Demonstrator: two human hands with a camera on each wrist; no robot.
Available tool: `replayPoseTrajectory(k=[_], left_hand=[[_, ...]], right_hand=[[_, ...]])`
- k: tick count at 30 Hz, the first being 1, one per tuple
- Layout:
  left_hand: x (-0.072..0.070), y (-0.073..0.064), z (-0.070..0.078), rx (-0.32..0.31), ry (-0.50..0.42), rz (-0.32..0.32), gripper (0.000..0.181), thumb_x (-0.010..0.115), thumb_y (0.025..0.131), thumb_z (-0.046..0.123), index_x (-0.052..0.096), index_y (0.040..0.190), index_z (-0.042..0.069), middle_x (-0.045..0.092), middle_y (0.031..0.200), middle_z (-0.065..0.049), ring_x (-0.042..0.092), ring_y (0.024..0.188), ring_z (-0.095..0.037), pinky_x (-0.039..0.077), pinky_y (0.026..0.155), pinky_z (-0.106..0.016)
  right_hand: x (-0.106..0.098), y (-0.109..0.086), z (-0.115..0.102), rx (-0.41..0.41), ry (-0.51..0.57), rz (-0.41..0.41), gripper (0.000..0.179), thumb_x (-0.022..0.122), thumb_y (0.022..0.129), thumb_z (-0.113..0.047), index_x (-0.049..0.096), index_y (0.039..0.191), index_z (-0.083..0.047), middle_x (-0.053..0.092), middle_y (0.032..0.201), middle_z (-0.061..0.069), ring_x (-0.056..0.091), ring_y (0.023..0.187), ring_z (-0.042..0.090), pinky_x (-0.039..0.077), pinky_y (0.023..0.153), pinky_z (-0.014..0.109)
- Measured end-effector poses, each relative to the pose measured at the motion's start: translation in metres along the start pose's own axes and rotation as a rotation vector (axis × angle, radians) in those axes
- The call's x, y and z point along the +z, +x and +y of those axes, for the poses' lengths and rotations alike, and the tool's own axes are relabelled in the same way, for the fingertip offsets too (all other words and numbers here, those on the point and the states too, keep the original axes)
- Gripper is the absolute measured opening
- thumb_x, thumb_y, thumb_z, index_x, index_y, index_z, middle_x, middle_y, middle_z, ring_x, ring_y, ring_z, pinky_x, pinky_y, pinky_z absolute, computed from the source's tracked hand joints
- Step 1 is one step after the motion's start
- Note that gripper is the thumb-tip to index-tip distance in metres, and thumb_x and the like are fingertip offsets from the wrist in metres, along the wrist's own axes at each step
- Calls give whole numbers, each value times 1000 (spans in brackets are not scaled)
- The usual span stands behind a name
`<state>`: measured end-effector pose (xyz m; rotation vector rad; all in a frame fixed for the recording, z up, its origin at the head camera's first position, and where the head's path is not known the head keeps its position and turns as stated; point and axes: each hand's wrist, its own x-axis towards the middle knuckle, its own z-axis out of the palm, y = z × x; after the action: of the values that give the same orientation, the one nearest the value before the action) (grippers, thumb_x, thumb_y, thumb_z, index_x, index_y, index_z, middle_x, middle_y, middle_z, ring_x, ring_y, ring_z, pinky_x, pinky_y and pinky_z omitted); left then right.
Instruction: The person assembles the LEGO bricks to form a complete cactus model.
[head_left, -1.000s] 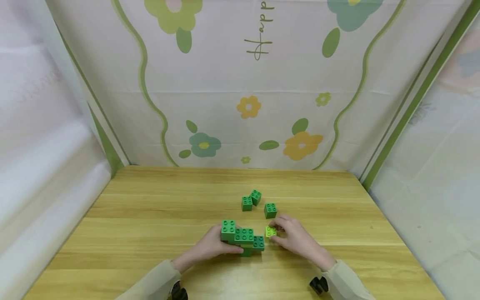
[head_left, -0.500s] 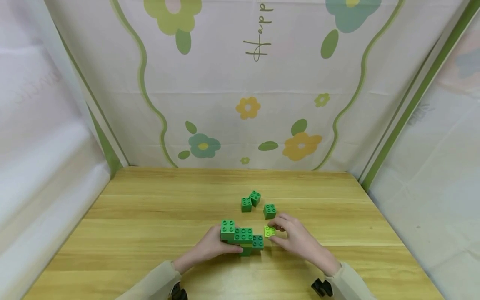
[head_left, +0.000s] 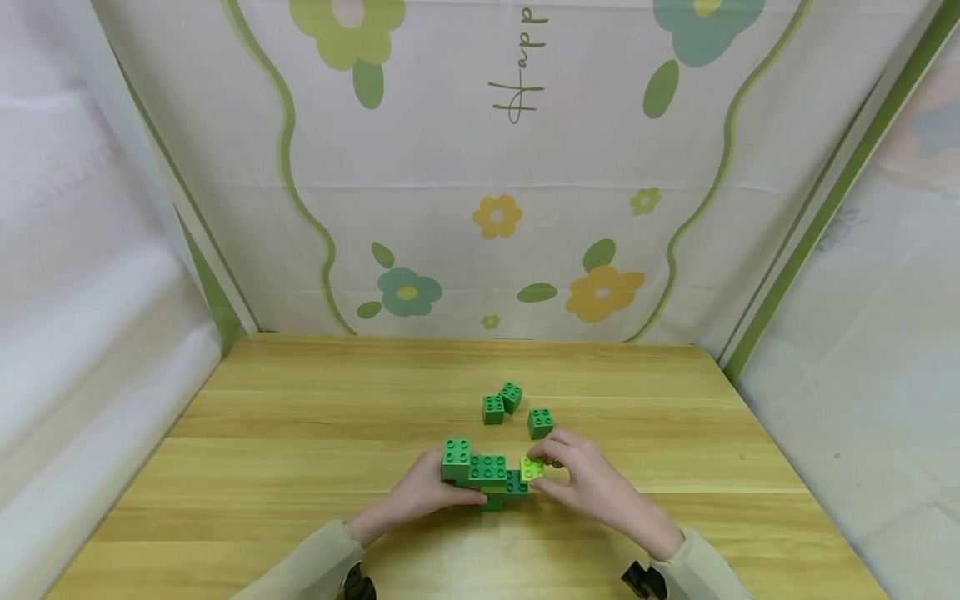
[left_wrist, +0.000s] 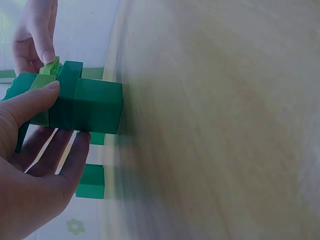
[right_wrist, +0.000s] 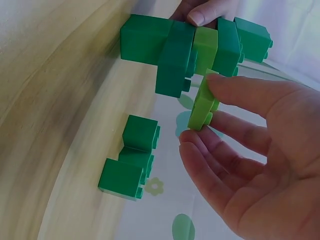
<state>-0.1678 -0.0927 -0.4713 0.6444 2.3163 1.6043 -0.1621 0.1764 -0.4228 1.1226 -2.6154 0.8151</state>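
Observation:
My left hand (head_left: 427, 487) grips a stack of green toy building bricks (head_left: 487, 471), its thumb across the near side. In the left wrist view a light green layer shows between the stack's darker bricks (left_wrist: 97, 105). Between thumb and fingertips, my right hand (head_left: 588, 475) pinches a thin lime-green brick (head_left: 531, 468). That lime piece is held over the studs of the dark green brick (head_left: 516, 483) that juts from the stack's right side. In the right wrist view the lime brick (right_wrist: 202, 105) is tilted close beside the studs; whether it touches them I cannot tell.
Beyond my hands on the wooden table (head_left: 337, 400) lie three loose green bricks: one (head_left: 540, 423) just past my right fingers, and two others (head_left: 492, 409) close together farther back. A flower-printed cloth (head_left: 450, 250) stands behind the table, with white cloth at both sides.
My right hand has moved slightly left with the lime-green brick, from beside the stack to over its jutting dark green brick. The left hand and the stack have stayed nearly still.

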Motion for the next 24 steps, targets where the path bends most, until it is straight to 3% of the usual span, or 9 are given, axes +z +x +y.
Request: replayPoseTrajectory(k=[10,24], left_hand=[[0,-1,3,-5,-13,-1,34,84,78,19,68,107,11,75,108,-4,68,99,-5,53,90,-19],[1,-2,4,-24,-17,12,34,85,77,19,67,105,10,75,108,-5,69,98,-7,53,89,-19]], right_hand=[[2,1,-3,18,3,-67,26,80,82,-14,69,105,-9,66,98,-1,64,84,13,58,73,22],[4,1,-2,-2,20,-86,27,79,82,-14,69,107,-8,67,100,1,64,84,14,59,73,23]])
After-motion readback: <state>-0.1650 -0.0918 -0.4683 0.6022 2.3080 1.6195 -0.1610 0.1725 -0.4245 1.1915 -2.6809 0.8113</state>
